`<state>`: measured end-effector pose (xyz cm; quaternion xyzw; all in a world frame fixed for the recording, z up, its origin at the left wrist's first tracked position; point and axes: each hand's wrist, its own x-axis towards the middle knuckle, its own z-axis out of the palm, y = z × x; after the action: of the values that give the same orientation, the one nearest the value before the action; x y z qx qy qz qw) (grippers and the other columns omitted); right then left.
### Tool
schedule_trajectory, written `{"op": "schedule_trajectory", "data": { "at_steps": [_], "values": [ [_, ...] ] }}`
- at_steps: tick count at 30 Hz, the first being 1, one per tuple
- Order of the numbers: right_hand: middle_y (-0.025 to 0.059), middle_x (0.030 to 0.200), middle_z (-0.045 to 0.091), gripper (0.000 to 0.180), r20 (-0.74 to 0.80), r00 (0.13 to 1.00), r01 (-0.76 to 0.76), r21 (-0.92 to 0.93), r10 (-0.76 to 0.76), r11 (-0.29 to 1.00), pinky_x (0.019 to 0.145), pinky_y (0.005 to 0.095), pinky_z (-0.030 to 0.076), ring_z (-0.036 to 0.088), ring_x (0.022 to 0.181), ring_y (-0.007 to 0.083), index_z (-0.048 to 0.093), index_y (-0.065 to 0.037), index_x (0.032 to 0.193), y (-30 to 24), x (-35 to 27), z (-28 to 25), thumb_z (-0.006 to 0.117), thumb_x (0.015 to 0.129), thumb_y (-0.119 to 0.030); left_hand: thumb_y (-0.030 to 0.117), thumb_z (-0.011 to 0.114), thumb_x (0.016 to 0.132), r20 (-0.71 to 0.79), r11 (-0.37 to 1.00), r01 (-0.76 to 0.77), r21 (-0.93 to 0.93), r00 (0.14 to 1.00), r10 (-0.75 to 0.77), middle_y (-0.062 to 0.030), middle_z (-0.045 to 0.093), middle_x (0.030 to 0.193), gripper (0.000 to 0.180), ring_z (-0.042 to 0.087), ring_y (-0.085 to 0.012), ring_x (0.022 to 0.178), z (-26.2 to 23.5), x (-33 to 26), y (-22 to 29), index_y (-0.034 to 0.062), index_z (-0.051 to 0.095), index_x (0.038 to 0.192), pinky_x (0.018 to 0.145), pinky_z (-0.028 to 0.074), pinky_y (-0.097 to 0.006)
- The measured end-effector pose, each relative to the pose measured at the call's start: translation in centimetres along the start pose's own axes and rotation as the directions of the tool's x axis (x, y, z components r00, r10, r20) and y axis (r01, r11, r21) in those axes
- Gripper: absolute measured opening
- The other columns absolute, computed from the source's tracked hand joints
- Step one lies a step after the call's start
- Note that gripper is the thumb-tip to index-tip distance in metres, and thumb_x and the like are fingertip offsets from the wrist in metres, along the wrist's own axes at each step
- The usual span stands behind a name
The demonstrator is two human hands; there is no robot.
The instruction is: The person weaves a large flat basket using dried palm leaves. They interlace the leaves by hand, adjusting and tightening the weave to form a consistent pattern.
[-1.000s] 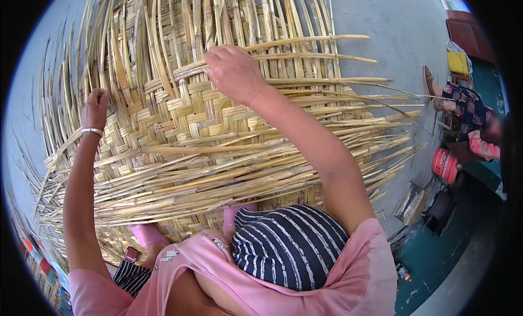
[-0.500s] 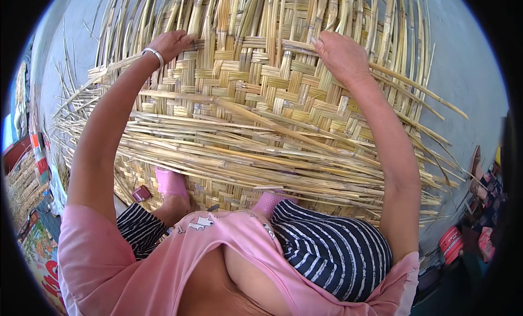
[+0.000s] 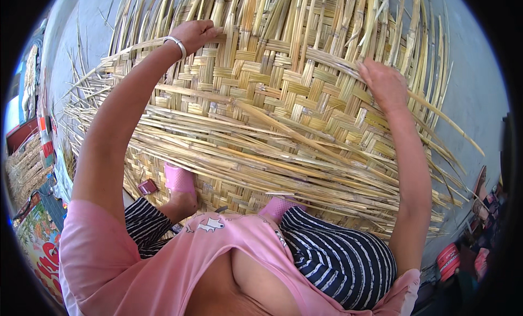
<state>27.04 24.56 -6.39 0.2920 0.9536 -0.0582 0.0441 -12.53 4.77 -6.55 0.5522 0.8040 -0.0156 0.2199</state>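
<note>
**Mat of woven cane strips: light, springy, sharp-edged**

Mat (image 3: 272,109) is lying flat on the grey floor (image 3: 474,93), spreading out under both hands. Left hand (image 3: 195,33) is pressing down, fingers (image 3: 212,31) curled together on a strip at the far edge. Right hand (image 3: 384,83) is pinching a loose strip (image 3: 436,113) at the right side. Strips are looking stiff along their length yet bendy, dry and splintery; judging so, lifting is best done by the tight woven middle, between the fingers.

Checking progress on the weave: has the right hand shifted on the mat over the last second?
Yes. The right hand has moved from the middle of the woven mat toward its right edge, where loose strips stick out.
</note>
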Motion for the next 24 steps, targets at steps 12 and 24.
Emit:
{"op": "schedule_trajectory", "data": {
  "at_steps": [12,24],
  "values": [
    [0.0099,0.073,0.060,0.029,-0.007,1.000,-0.011,0.101,0.012,0.995,0.060,0.0423,0.048,0.059,0.072,0.0289,0.055,-0.011,0.078,2.1,-1.9,-0.7,0.047,0.090,-0.036,0.037,0.052,0.089,-0.008,0.975,-0.082,-0.207,0.997,0.082,-0.0174,0.059,0.075,0.034,0.056,-0.0329,0.071,1.9,1.8,0.4,0.0034,0.055,0.083,0.066,0.043,-0.042],
    [0.0044,0.064,0.057,0.029,-0.179,0.976,-0.102,0.125,0.123,0.987,0.056,0.0325,0.047,0.054,0.059,0.0177,0.054,-0.012,0.080,1.2,-1.1,2.5,0.044,0.093,-0.036,0.034,0.054,0.090,-0.053,0.978,-0.084,-0.193,0.996,0.075,-0.0129,0.050,0.064,0.034,0.047,-0.0233,0.058,2.6,2.0,-0.2,0.0009,0.052,0.081,0.058,0.040,-0.035]
  ]
}}
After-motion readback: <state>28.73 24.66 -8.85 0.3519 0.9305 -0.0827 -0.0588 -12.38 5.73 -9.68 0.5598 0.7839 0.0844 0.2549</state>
